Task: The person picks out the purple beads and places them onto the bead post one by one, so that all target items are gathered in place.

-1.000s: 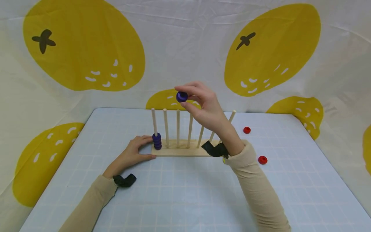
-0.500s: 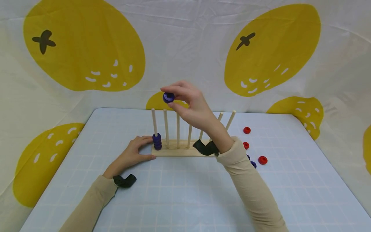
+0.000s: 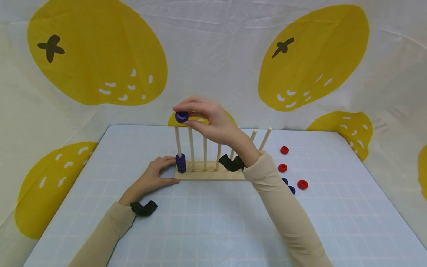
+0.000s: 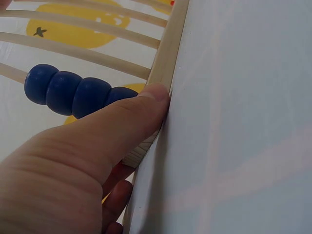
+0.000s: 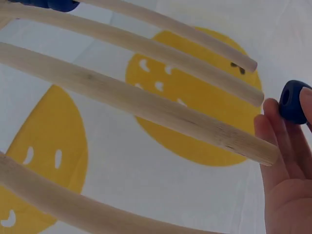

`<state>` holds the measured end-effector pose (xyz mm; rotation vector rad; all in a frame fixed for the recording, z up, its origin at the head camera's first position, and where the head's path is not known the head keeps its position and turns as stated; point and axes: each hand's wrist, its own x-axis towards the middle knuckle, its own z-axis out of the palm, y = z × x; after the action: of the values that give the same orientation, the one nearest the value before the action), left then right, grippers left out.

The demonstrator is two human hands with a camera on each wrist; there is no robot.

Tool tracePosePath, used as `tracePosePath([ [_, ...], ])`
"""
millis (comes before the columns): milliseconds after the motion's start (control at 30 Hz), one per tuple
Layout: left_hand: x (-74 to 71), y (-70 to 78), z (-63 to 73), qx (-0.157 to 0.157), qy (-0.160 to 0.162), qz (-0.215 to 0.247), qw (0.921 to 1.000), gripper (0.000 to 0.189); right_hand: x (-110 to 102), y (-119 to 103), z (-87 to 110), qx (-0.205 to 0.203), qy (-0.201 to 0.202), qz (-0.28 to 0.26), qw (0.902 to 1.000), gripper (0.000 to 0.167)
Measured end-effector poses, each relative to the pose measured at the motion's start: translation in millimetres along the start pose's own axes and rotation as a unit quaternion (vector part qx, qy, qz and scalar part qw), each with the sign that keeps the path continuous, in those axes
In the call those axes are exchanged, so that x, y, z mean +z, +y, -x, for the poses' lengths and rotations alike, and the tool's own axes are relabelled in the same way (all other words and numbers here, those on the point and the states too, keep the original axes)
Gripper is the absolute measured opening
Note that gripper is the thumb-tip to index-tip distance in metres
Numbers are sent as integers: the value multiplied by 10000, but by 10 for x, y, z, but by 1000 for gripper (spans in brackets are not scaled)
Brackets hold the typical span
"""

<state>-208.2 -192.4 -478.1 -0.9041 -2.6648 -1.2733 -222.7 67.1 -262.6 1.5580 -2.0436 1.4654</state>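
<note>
A wooden peg stand (image 3: 210, 175) with several upright pegs lies across the table. My left hand (image 3: 154, 174) grips its left end, the thumb on the front edge, as the left wrist view confirms. Several blue beads (image 3: 181, 163) are stacked low on the leftmost peg (image 3: 178, 140). Between thumb and fingertips my right hand (image 3: 210, 118) pinches one blue bead (image 3: 181, 117), just above that peg's tip. In the right wrist view, the held bead (image 5: 291, 103) is apart from the peg ends and its hole shows. My right hand and forearm hide parts of the right-hand pegs and base.
Right of the stand lie red beads (image 3: 302, 184) and blue beads (image 3: 291, 190), the latter partly behind my right sleeve (image 3: 283, 200). Pegs stand close together under my right hand. A white cloth with yellow fruit prints (image 3: 313, 55) hangs behind the table.
My right hand has moved left with the blue bead, from over the middle pegs to above the leftmost one, and dipped slightly. The left hand has stayed put. More loose beads have come into sight.
</note>
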Motion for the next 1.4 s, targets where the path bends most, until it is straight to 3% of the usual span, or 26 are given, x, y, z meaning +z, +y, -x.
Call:
tracePosePath([
  [200,-4,-1,4,17,-8,-19,10000,68,-1,74,-23,-25,-335,-35,9994,33],
  [400,-14,21,2,-53,-45,-7,10000,68,22,109,-51,217,-523,-177,9982,30],
  [733,-20,21,-12,-78,-76,-32,9999,68,22,103,-62,498,-707,44,9962,30],
  [967,-3,6,-13,-44,-44,-123,9999,67,62,83,-79,869,-1063,605,9887,30],
  [1100,-4,12,-11,-85,-59,-128,9999,67,76,91,-78,1056,-1130,651,9858,32],
  [1400,-12,21,-8,-106,-65,-131,9998,66,105,76,-105,1321,-1510,1561,9672,37],
])
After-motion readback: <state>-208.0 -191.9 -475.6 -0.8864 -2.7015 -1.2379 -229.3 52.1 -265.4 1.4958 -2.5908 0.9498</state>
